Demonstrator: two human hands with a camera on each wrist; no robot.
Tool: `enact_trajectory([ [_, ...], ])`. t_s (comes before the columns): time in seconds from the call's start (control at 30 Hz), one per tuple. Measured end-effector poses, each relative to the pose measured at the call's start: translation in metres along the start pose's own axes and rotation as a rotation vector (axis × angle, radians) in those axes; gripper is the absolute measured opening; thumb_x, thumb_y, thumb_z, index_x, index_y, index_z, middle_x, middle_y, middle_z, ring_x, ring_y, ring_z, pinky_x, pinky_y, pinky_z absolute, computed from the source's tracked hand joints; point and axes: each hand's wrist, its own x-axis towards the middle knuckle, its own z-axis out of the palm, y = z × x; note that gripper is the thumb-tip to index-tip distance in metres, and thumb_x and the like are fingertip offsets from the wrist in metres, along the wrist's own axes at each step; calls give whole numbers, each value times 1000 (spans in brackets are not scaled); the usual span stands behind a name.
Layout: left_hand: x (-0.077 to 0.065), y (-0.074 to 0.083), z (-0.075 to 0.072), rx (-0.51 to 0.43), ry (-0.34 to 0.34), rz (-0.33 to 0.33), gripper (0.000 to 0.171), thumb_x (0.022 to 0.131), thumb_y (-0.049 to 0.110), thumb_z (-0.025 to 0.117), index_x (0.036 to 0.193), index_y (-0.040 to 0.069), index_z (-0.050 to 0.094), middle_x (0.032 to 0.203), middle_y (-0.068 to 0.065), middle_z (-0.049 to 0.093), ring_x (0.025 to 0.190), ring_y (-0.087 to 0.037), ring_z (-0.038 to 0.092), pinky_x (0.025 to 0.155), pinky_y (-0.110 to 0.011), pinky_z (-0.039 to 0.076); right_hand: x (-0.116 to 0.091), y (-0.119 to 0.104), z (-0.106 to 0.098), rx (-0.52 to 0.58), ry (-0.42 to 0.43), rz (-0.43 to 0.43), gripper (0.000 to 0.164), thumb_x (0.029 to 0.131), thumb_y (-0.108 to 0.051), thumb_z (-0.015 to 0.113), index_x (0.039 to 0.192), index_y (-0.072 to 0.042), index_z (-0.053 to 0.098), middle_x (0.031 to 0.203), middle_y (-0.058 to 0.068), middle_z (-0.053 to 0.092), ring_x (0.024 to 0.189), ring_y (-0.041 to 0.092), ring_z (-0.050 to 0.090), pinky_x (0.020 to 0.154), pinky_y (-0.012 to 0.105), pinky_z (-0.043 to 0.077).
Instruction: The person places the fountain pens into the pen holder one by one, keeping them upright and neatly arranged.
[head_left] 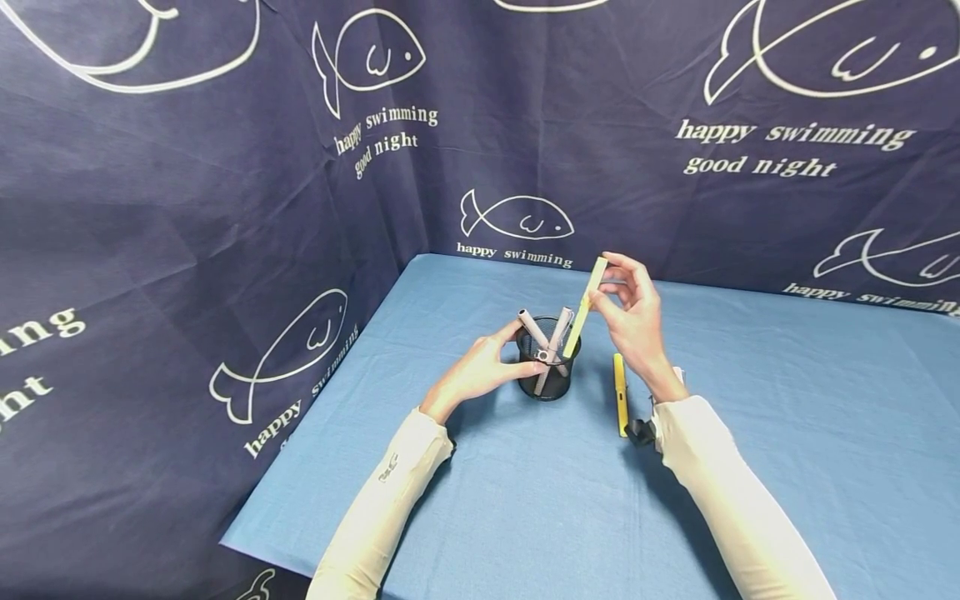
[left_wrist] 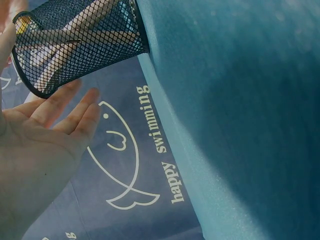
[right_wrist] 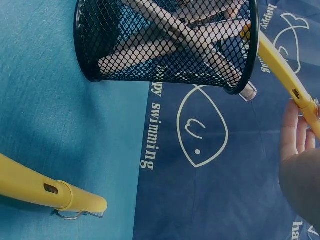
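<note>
A black mesh pen holder (head_left: 553,388) stands upright on the table with several pale pens (head_left: 532,328) leaning inside. My left hand (head_left: 478,367) grips it near the rim, thumb on the near side and fingers round the far side. With fingers and thumb, my right hand (head_left: 636,321) pinches a yellow pen (head_left: 587,305) by its upper part. That pen is tilted, its lower end just within the holder's rim in the right wrist view. Another yellow pen (right_wrist: 75,197), with a metal clip, lies on the table below my right hand.
The table wears a blue cloth (head_left: 525,517). Dark blue curtains (head_left: 660,208) with white fish drawings and lettering hang behind it and along its left side. A small whitish item (head_left: 679,374) shows partly behind my right wrist.
</note>
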Motion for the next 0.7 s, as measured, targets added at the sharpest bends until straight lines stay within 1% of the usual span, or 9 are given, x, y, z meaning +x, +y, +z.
enact_trajectory([
  [0.13,0,0,0,9,2,-10,92,90,54,76,163,18,34,150,-13,54,139,-20,49,113,-39,40,-1,0,0,-13,-6,-5,51,88,24,60,138,12,53,110,9,59,93,17,59,77,20,55],
  [0.33,0,0,1,7,7,-17,92,90,53,77,163,17,34,151,-13,53,140,-21,48,113,-40,39,-2,2,-1,-38,-18,-17,53,88,26,59,138,10,54,112,7,59,95,16,60,81,20,53],
  [0.47,-1,1,1,4,7,-11,92,90,51,78,163,17,35,150,-13,55,139,-21,49,113,-39,40,-2,4,0,-45,-26,-39,53,87,27,60,137,12,53,112,6,60,97,15,60,88,22,51],
  [0.57,0,1,1,1,9,-2,91,90,50,78,163,16,35,149,-14,55,139,-21,50,113,-39,40,-2,4,-1,-52,-32,-39,52,87,26,60,137,13,54,112,6,60,96,15,60,88,22,51],
  [0.7,0,1,1,-3,8,10,90,90,50,78,163,17,36,148,-14,56,138,-21,50,112,-40,40,-4,3,-2,-67,-49,-16,51,88,26,60,137,12,54,111,7,60,92,14,63,79,20,54],
])
